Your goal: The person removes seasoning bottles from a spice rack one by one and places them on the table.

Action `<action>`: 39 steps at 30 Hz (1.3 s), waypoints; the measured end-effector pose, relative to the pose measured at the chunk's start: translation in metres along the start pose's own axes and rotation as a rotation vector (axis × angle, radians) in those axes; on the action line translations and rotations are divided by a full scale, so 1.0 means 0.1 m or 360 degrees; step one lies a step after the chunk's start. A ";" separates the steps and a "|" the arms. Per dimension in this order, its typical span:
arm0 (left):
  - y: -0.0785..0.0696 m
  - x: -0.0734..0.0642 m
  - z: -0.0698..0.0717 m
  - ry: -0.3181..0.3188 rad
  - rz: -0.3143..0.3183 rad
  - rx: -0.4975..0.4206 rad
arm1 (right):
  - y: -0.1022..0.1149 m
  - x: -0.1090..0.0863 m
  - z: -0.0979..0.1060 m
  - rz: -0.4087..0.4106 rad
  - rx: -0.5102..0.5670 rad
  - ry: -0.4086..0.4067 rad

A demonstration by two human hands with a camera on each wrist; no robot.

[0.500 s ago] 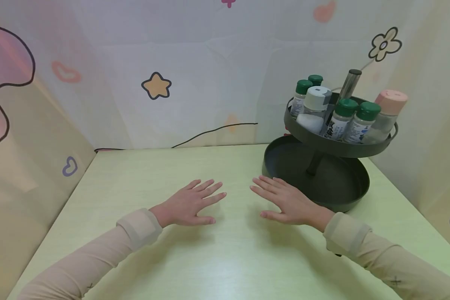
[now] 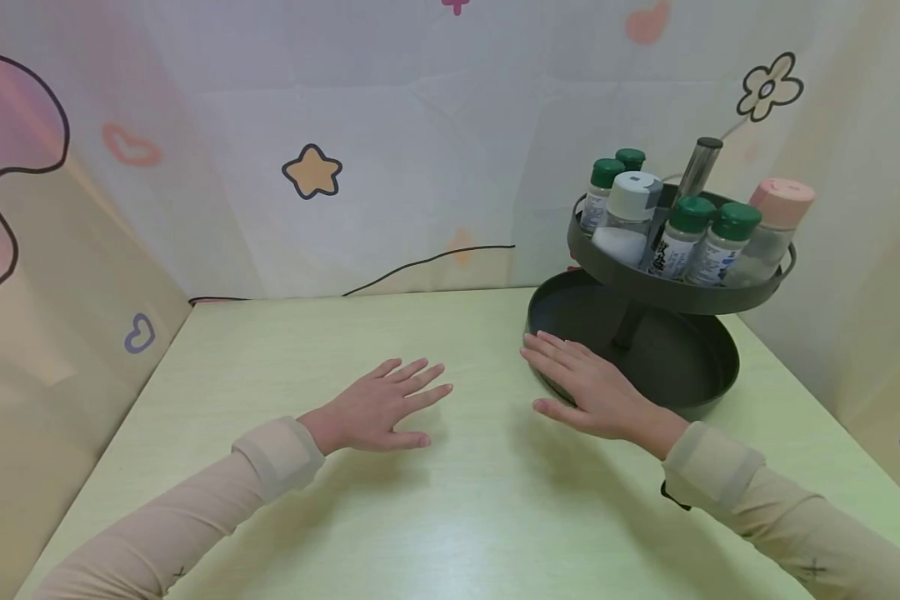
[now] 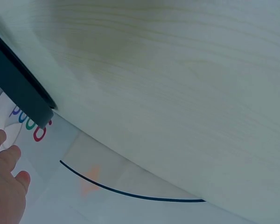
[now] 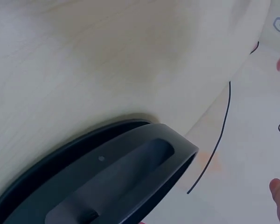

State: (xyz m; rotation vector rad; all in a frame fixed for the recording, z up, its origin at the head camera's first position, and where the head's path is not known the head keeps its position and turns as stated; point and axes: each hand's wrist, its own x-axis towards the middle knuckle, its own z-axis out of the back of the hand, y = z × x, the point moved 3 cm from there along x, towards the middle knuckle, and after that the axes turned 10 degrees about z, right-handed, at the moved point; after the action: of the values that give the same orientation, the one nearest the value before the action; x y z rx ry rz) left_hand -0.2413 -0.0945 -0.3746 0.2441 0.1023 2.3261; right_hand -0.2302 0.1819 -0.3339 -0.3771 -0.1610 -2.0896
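Note:
With fingers spread, my left hand [image 2: 378, 408] is held over the left-middle of the table and holds nothing. My right hand [image 2: 588, 387] has its fingers straight in front of the near left rim of a dark two-tier round rack [image 2: 708, 402]; whether it touches the rim I cannot tell. On the upper tier stand several green-capped seasoning jars [image 2: 673, 250], a white-capped jar [image 2: 626, 221] with white contents, and a pink-capped jar [image 2: 768, 237]. The lower tier shows no jars. In the right wrist view, the rack's dark tray [image 4: 98, 161] fills the lower part.
The pale wood-grain table [image 2: 285, 350] spans the area under both arms. Behind it hangs a printed curtain [image 2: 420, 167], which also encloses both sides. A metal post [image 2: 699, 171] rises from the middle of the rack, above the jar caps.
My right hand has shifted slightly right and away from me, closer to the rack's lower tray, with its fingers drawn closer together. The left hand has stayed in place.

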 end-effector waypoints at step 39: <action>-0.03 -0.02 0.00 0.0027 0.0009 0.0007 | -0.09 -0.09 0.99 -0.0298 -0.0052 -0.1746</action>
State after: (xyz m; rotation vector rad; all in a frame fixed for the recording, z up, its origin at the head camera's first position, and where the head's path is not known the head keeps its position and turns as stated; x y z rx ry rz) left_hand -0.2382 -0.0940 -0.3757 0.2271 0.1156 2.3344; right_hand -0.2138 0.2197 -0.2427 -1.5406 -0.8205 -1.8389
